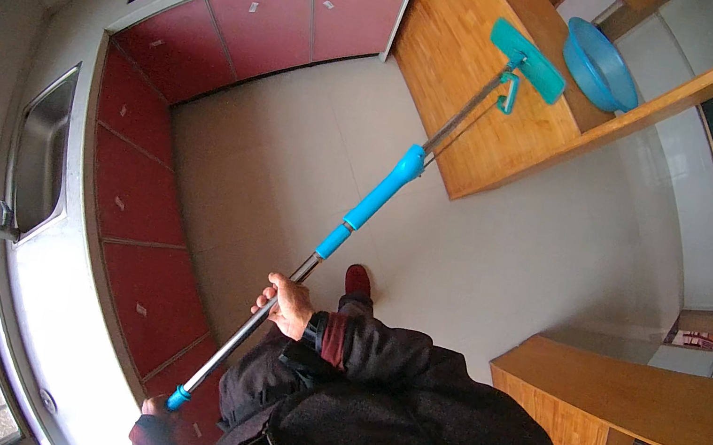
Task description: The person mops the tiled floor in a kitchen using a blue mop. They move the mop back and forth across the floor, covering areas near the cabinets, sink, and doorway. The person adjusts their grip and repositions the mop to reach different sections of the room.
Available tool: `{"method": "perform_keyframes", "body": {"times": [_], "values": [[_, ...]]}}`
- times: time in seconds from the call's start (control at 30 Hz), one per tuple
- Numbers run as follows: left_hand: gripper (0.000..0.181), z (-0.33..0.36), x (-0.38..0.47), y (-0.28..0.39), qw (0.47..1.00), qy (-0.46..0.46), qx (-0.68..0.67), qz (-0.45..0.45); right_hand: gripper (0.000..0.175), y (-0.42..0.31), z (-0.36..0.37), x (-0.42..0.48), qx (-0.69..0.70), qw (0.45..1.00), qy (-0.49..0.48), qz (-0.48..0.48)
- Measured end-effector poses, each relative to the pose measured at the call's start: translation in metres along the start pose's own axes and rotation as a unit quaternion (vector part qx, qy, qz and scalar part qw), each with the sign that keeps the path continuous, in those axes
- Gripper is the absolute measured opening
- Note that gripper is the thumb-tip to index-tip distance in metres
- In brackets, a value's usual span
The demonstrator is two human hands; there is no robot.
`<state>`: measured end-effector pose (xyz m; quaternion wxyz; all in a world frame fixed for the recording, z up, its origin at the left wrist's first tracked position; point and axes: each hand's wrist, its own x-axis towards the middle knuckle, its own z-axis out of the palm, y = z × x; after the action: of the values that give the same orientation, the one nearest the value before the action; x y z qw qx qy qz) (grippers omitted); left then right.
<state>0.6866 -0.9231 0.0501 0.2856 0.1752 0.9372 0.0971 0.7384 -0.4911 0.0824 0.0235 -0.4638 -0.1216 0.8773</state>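
Note:
A mop with a metal handle and blue grips [380, 191] runs from lower left to upper right across the view. My right hand [286, 305] is closed around the bare metal part of the handle, near the middle of the picture. At the lower left my left hand [155, 406] holds the handle's blue end; its fingers are partly hidden. The mop's flat teal head [527, 60] is at the far end, in front of the wooden cabinet as I see it. Whether it touches the wood I cannot tell.
Red cupboards [248, 25] and a pale counter with a steel sink [45, 157] and tap [4, 230] line the left. A wooden cabinet [460, 119] holds a blue basin [598, 68]. Another wooden unit [620, 390] stands at lower right. Pale tiles [464, 263] cover the floor.

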Motion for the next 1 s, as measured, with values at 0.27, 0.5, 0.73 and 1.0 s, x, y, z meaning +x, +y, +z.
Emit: {"method": "perform_keyframes", "body": {"times": [0.27, 0.5, 0.73, 1.0], "values": [[0.020, 0.006, -0.001, 0.106, 0.996, -0.082, -0.029, 0.015, 0.024, -0.048, -0.042, 0.059, 0.028, 0.995, 0.080, -0.050], [0.026, -0.006, 0.006, 0.123, 0.974, -0.221, -0.021, -0.055, 0.022, -0.039, -0.071, 0.074, 0.054, 0.993, 0.104, -0.009], [0.030, -0.008, -0.014, 0.068, 0.975, -0.198, 0.004, -0.102, 0.020, 0.010, -0.069, 0.046, 0.052, 0.993, 0.098, 0.036], [0.024, -0.018, -0.002, 0.077, 0.963, -0.243, -0.010, -0.115, 0.018, 0.003, -0.064, 0.056, -0.004, 0.998, 0.062, 0.026]]}}
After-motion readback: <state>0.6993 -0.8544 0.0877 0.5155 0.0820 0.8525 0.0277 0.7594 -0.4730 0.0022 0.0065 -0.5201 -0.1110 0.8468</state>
